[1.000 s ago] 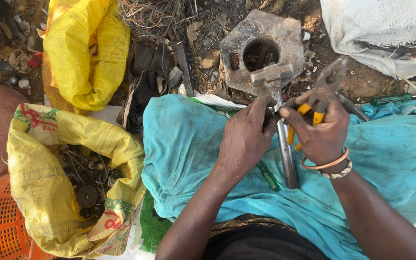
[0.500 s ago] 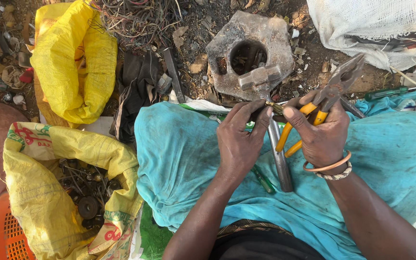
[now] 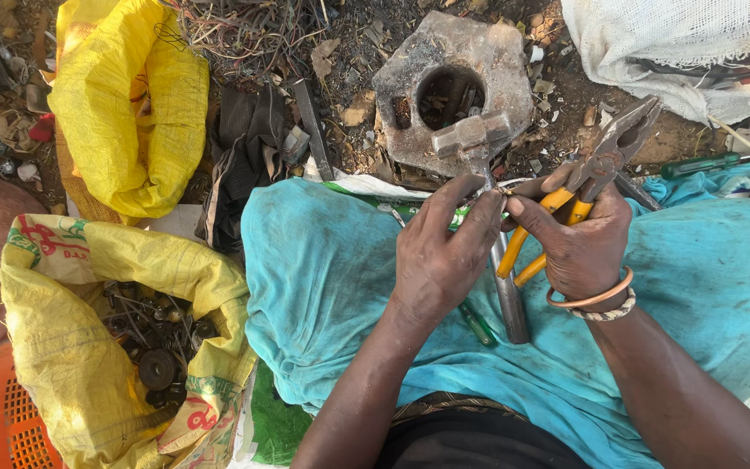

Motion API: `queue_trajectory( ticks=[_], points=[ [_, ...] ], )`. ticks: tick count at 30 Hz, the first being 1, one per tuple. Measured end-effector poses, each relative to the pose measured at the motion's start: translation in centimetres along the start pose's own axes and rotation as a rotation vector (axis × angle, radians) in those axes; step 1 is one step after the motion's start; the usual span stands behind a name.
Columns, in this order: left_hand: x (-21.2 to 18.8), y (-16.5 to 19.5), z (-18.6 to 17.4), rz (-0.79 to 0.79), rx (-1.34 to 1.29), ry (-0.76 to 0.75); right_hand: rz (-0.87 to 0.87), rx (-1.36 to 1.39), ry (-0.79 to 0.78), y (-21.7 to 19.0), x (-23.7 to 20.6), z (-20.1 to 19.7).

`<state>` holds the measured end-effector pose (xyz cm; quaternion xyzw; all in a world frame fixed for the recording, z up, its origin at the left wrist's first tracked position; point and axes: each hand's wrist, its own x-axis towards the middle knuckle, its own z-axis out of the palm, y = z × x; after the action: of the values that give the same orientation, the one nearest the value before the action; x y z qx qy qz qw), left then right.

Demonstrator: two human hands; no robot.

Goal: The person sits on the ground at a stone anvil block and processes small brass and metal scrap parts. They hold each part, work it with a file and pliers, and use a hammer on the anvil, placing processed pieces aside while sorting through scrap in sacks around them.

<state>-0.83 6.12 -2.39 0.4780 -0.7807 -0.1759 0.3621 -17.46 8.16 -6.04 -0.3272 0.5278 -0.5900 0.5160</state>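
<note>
Metal, Cloth and Woven Plastic

The pliers [image 3: 596,178] show dull grey metal with glossy yellow plastic grips; the hammer [image 3: 490,217] is worn matt steel. The block [image 3: 453,87] looks rough, pitted (likely cast metal). Teal cloth [image 3: 323,287] is soft and matt; yellow sacks [image 3: 71,365] are shiny woven plastic

Right hand [image 3: 579,247] grips yellow-handled pliers [image 3: 596,169]; left hand [image 3: 440,256] pinches beside them.

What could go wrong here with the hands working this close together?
The right hand grips yellow-handled pliers right beside the left hand; a slip might pinch bare fingertips. The hammer lies loose across the teal cloth and may slide off. Small pieces could drop into the ground debris.
</note>
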Motion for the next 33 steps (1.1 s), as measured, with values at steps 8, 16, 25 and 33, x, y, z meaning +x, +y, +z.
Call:
queue_trajectory(
  ticks=[8,16,25,33],
  points=[
    [-0.2,0.4,1.3,-0.339,-0.418,0.070,-0.009,0.018,-0.079,-0.5,-0.3,-0.2],
    [0.0,0.3,1.5,-0.527,-0.710,-0.024,0.100,0.128,-0.003,0.0,0.0,-0.2],
    [-0.9,-1.1,2.1,-0.391,-0.972,-0.232,0.222,0.414,-0.056,1.2,-0.1,-1.1],
    [-1.6,-3.6,1.9,-0.480,-1.013,-0.235,0.380,0.159,-0.216,-0.2,0.2,-0.6]
  ],
)
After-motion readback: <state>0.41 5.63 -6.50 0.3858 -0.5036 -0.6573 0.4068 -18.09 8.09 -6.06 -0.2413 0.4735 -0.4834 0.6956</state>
